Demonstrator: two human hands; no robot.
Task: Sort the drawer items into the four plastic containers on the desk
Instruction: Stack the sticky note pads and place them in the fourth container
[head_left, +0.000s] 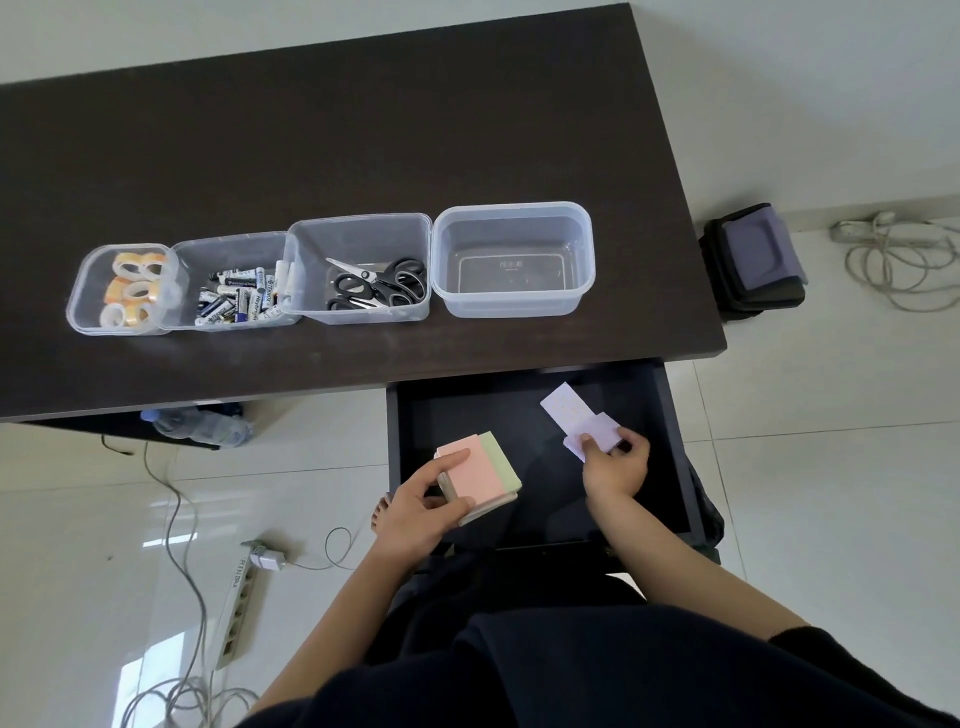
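Four clear plastic containers stand in a row on the dark desk (363, 130): one with tape rolls (124, 288), one with batteries (236, 288), one with scissors (363, 270), and an empty one (514, 257) at the right. Below the desk's right end the black drawer (670, 431) is pulled out. Over its left part my left hand (421, 512) grips a stack of pink and green sticky note pads (480, 473). Over the right part my right hand (618, 465) holds a few pale lilac paper sheets (576, 415) fanned upward.
A black and grey bag (753, 260) sits on the floor right of the desk, with a coiled white cable (893, 260) beyond it. A power strip (239, 608) and grey cables (182, 519) lie on the tiles at left. A water bottle (202, 426) lies under the desk.
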